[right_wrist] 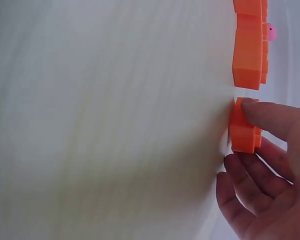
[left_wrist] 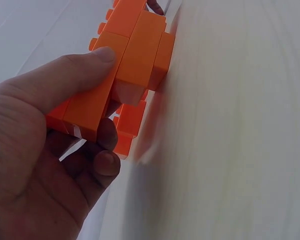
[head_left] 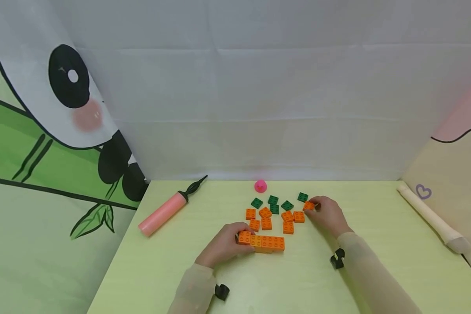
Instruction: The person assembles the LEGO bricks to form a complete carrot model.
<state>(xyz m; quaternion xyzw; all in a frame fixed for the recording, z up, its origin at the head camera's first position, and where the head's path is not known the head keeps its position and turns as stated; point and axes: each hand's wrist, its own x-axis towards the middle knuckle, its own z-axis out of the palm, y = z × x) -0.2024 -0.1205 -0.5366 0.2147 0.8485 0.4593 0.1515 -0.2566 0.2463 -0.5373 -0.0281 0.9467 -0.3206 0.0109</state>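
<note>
My left hand (head_left: 226,243) grips the left end of an assembly of orange toy bricks (head_left: 270,243), thumb on the near side. In the left wrist view the joined bricks (left_wrist: 142,47) stack in layers, with the thumb pressed flat against their side. Farther right, my right hand (head_left: 329,213) pinches a single orange brick (head_left: 308,206) between thumb and fingers. The right wrist view shows that brick (right_wrist: 243,127) low at the table surface, its studs facing the far wall side. Loose orange bricks (head_left: 288,227) and green bricks (head_left: 287,205) lie between and beyond the hands.
A pink hand pump (head_left: 164,213) with a black nozzle lies at the left. Near the back edge sits a small pink ball-like toy (head_left: 261,186). A rolled cream tube (head_left: 431,218) lies along the right edge. A white backdrop (head_left: 259,109) rises behind the table.
</note>
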